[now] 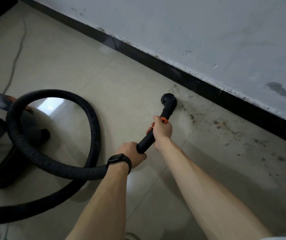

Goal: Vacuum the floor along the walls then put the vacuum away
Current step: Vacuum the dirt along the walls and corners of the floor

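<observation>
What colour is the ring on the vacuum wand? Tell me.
The ring on the wand is orange; head view.

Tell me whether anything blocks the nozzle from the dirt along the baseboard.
Nothing visible does. The nozzle sits on bare tile, with the dirt scattered just beyond it along the baseboard; the hose loops behind, on the left.

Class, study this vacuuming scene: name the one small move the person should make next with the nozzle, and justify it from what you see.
Probably slide the nozzle a little to the picture's right along the black skirting. Dirt specks lie just beyond it there, while the tiles to its left look clean. The left hand and right hand both grip the wand, so a short push should do.
</observation>
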